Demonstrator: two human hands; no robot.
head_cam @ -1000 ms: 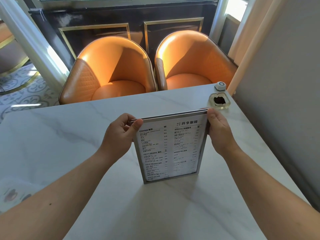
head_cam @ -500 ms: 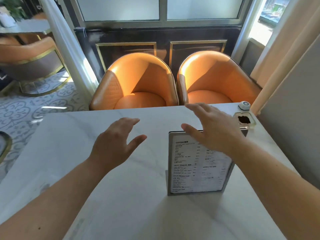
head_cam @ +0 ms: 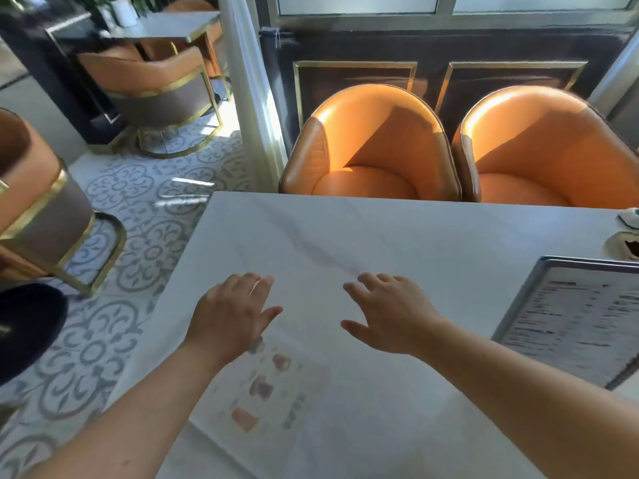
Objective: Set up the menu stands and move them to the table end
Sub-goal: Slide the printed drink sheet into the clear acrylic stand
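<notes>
Nearest you, a pale menu sheet (head_cam: pixel 266 392) lies flat on the white marble table (head_cam: pixel 380 236), close to its left edge. It shows faded drink pictures down its middle, and your left forearm crosses over its near-left corner. The print is too washed out to read.

Your left hand (head_cam: pixel 231 312) hangs just past the sheet's far end, palm down, fingers spread loosely and thumb out to the right — it holds nothing. Your right hand (head_cam: pixel 390 312) is beside it, a little apart, also palm down with the fingers fanned and slightly curled, thumb pointing toward the left hand. It too is empty. Whether either palm touches the tabletop cannot be told from this angle.

Off to the right, well apart from both hands, the framed menu stand (head_cam: pixel 574 319) stands on the table, its metal-edged face turned toward you and leaning back a little, partly cut off by the picture's edge. Its text is blurred into grey lines.

Just behind the stand, at the table's far right, sits a small glass dish (head_cam: pixel 622 245) with something dark in it, and past that a small white round object (head_cam: pixel 631 217) — both clipped by the frame.

Beyond the far table edge two orange tub chairs (head_cam: pixel 373 150) sit side by side, sunlit, against a dark panelled wall with gold trim. To the left the patterned tile floor (head_cam: pixel 138 209) runs toward more chairs with gold frames and another table.
</notes>
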